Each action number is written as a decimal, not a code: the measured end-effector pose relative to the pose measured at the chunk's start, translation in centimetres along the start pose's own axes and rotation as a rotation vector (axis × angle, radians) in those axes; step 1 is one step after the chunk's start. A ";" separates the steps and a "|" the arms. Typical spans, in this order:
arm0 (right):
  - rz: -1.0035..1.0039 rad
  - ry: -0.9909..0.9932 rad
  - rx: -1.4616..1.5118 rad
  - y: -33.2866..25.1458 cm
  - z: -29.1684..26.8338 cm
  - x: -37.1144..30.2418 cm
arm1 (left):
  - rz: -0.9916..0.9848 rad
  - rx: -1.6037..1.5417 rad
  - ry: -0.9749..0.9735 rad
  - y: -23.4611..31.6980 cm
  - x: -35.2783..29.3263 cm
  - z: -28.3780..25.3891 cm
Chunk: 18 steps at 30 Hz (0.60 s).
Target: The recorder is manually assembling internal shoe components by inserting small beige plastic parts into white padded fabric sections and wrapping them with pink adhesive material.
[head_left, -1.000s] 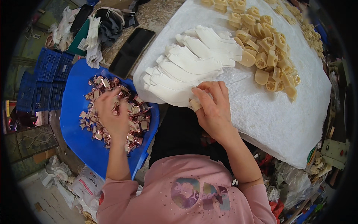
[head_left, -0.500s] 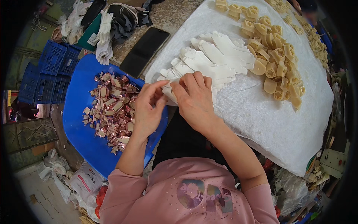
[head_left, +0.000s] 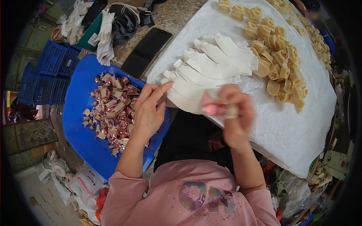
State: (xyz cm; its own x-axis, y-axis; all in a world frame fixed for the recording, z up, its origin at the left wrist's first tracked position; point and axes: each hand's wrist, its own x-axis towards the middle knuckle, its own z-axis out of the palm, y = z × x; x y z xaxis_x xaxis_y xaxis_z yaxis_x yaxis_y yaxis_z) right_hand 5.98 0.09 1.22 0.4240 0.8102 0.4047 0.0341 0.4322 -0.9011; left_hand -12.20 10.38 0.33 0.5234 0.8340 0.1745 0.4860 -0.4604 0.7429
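Overlapping flat white curved pieces (head_left: 211, 67) lie fanned on the white woven cloth. At their near-left edge is my left hand (head_left: 147, 113), its index finger stretched onto the border of the front piece and its thumb apart. To the right of that piece, my right hand (head_left: 238, 115) is raised and smeared by motion. Its bent fingers grip a blurred pink-and-beige thing (head_left: 215, 107), whose kind I cannot make out. Beside my left hand stands a blue plastic basin (head_left: 77, 124) holding many small shiny pink and beige pieces (head_left: 113, 107).
Beige moulded pieces (head_left: 281, 60) are heaped right of the white ones, with more along the far right. A black phone (head_left: 147, 52) lies beyond the basin, near white gloves (head_left: 105, 37). Blue crates (head_left: 52, 71) stand at left. A person's dark clothing shows at far right.
My right hand has left the white pieces and swung to the right, a pink-and-beige thing now showing in it. My left hand has straightened slightly at the same edge.
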 end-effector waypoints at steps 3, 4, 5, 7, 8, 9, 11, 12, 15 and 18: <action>-0.161 0.312 0.073 -2.9 -3.5 0.0 | 0.060 0.083 -0.022 0.8 0.4 -0.2; -0.164 0.309 -0.004 -3.8 -4.5 0.0 | 0.087 0.155 0.035 0.8 0.3 -0.4; -0.169 0.313 -0.090 -4.6 -5.3 -0.3 | 0.124 0.218 0.088 1.1 0.4 -0.1; -0.137 0.270 -0.260 -5.1 -6.3 -1.2 | 0.169 0.202 0.182 3.2 0.4 0.6; -0.113 0.258 -0.320 -4.9 -6.2 -1.7 | 0.257 0.120 0.077 4.2 0.4 1.3; -0.093 0.248 -0.370 -4.9 -6.0 -2.0 | 0.345 0.043 -0.022 5.4 0.5 2.0; -0.047 0.134 -0.488 -4.9 -6.1 -2.5 | 0.431 -0.220 -0.341 8.6 0.8 4.3; -0.029 0.131 -0.447 -5.0 -5.4 -2.6 | 0.459 -0.274 -0.391 9.5 0.6 5.8; -0.053 -0.004 -0.481 -5.4 -7.3 -2.4 | 0.456 -0.422 -0.353 9.2 0.1 10.1; -0.049 0.349 -0.558 -4.7 -14.7 -3.6 | 0.016 -0.699 -0.525 9.4 0.1 10.5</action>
State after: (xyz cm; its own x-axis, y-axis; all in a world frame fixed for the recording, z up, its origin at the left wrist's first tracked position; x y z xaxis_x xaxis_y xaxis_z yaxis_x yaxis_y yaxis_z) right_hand 17.59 -10.68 1.68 0.6751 0.5786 0.4576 0.4850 0.1193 -0.8663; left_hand -0.25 2.93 0.55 0.8648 0.5020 -0.0038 0.0251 -0.0357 0.9990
